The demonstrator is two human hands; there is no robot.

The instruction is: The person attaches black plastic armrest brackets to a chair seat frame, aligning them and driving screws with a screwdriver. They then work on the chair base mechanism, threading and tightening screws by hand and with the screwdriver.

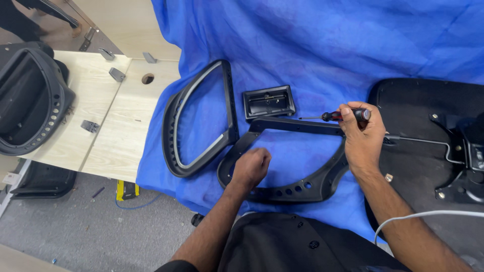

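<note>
My right hand grips a screwdriver with a red and black handle, its shaft pointing left above a black plastic chair frame with a row of holes. My left hand is closed in a fist and rests on the left side of that frame. Whether the fist holds something small is hidden. A second black frame with a grey inner strip lies to the left. A small black rectangular tray-like part sits just beyond the frame. All lie on a blue cloth.
A black chair seat underside with metal brackets and a lever lies at the right. Light wooden boards with metal clips and a hole are at the left, with another black chair shell on them. A white cable crosses my right forearm.
</note>
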